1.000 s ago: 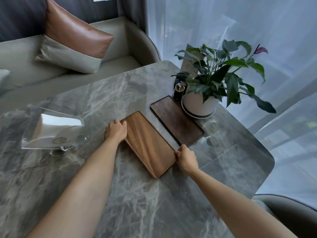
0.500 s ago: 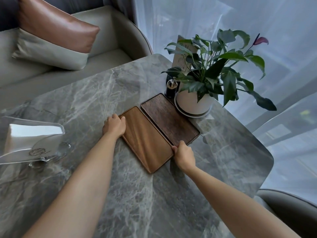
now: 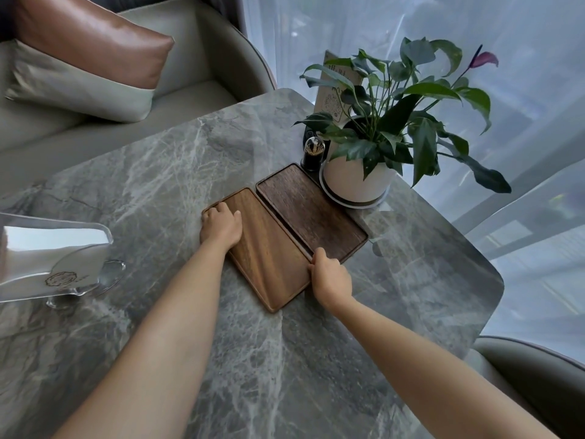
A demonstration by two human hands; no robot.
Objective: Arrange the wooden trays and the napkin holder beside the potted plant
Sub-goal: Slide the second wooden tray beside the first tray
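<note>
Two wooden trays lie side by side on the grey marble table [image 3: 158, 172]. The light brown tray [image 3: 269, 251] touches the dark brown tray [image 3: 311, 213] along their long edges. The dark tray rests against the white pot of the potted plant [image 3: 357, 179]. My left hand [image 3: 221, 224] grips the light tray's far left corner. At that tray's near right edge sits my right hand [image 3: 330, 277], fingers curled on the rim. A clear napkin holder [image 3: 53, 255] with white napkins stands at the far left, apart from both hands.
A small dark toothpick jar [image 3: 313, 153] and a card sign [image 3: 338, 90] stand behind the trays by the pot. A sofa with a brown and beige cushion [image 3: 85, 58] lies beyond the table. A chair [image 3: 535, 375] is at the right. Sheer curtains hang behind the plant.
Both hands have slid the light tray to the right until it meets the dark tray; a gap between them has closed. My left hand now lies further onto the tray.
</note>
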